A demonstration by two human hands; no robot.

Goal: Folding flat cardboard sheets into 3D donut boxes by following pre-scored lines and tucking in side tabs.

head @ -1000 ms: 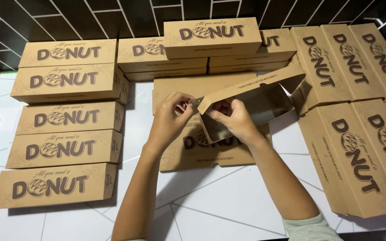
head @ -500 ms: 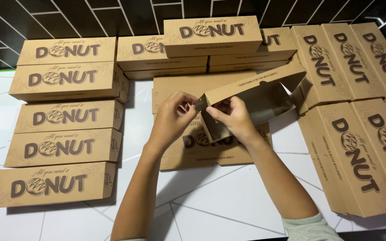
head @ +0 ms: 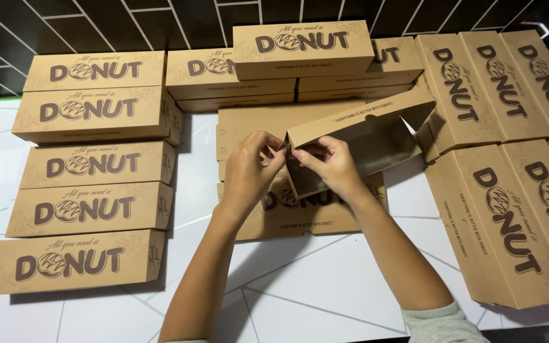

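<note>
Above flat blanks – both hands (head: pixel 249 171) (head: pixel 332 166) pinch half-folded carton (head: pixel 363 136) end, fingers closed; long axis rises rightward.

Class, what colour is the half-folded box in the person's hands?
Plain kraft brown, with dark brown print; the half-folded box shows best in the head view.

I am holding a half-folded box (head: pixel 357 143) of matt brown cardboard, smooth-faced. The finished boxes (head: pixel 90 209) left of it are showing the same kraft card. The tabletop (head: pixel 312 286) beneath it is looking like glossy white tile.
</note>
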